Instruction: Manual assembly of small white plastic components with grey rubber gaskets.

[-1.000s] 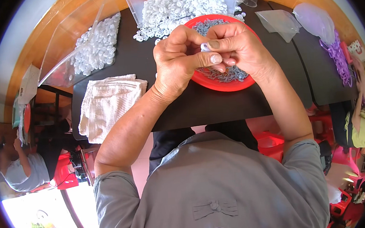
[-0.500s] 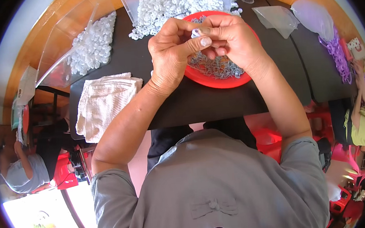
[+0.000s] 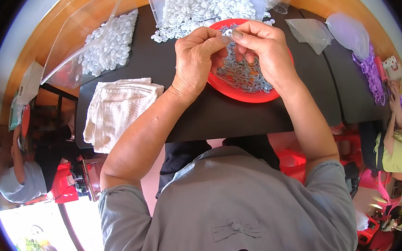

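Note:
A small white plastic piece with a hole (image 3: 228, 32) is pinched between my fingertips above the far side of a red round tray (image 3: 240, 96). My left hand (image 3: 192, 61) grips it from the left with thumb and forefinger. From the right, my right hand (image 3: 269, 48) has thumb and forefinger closed at the same piece; whether it also holds a metal pin is too small to tell. Many thin grey metal pins, like nails or screws (image 3: 244, 77), lie loose in the tray under my hands.
Similar white pieces (image 3: 206, 6) spill from a clear bin at the back; more fill a clear bag (image 3: 107, 48) at the left. A folded cream cloth (image 3: 120, 108) lies near left. Plastic bags (image 3: 310, 34) and purple strands (image 3: 370, 74) are right. Other people sit at both sides.
The view has shifted slightly, so the table things sit a little lower and to the right. My fingertips have turned a little around the white piece and still pinch it.

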The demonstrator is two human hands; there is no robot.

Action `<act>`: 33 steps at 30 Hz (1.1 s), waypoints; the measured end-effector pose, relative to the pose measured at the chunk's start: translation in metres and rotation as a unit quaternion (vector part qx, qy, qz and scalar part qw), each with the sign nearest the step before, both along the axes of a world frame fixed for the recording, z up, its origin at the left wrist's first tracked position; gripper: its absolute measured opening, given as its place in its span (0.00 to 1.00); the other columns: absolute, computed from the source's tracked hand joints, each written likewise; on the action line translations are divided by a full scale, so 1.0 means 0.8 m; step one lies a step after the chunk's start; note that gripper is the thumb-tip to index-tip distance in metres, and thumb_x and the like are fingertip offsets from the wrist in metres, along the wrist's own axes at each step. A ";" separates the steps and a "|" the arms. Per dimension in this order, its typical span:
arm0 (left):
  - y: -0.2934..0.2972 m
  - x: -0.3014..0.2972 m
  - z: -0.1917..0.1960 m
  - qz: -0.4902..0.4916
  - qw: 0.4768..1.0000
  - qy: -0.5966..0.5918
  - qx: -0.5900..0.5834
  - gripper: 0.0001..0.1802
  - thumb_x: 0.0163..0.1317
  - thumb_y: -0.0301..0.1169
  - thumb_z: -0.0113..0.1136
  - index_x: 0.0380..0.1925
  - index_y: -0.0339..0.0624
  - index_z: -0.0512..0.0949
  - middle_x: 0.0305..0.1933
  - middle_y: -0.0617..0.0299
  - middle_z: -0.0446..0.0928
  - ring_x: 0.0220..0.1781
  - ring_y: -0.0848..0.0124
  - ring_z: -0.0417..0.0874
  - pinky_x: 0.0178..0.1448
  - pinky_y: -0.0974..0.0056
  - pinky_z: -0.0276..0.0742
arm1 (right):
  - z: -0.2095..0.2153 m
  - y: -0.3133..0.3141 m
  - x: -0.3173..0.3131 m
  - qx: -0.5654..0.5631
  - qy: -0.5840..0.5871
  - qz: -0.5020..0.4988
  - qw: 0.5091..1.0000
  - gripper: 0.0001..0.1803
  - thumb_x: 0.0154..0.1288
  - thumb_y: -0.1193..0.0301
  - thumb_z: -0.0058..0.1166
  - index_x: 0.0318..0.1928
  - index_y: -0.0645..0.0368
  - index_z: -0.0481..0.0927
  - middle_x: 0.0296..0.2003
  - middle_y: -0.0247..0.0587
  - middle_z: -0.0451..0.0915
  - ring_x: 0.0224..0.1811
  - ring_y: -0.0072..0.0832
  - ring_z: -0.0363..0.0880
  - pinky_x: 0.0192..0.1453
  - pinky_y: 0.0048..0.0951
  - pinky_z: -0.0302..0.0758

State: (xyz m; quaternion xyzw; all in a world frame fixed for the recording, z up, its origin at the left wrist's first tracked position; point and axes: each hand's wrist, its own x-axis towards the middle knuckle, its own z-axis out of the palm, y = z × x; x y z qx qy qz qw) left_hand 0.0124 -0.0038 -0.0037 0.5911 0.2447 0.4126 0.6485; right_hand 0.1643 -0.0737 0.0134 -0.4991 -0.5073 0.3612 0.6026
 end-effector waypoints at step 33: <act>0.004 -0.001 -0.001 -0.004 1.000 -0.021 -0.006 0.08 0.60 0.30 0.60 0.29 0.35 0.77 0.19 0.64 0.72 0.17 0.77 0.69 0.20 0.72 0.64 | 0.005 -0.002 0.003 -0.014 -0.034 -0.052 0.998 0.11 0.66 0.66 0.58 0.34 0.62 0.81 0.21 0.30 0.75 0.22 0.17 0.74 0.25 0.17 0.62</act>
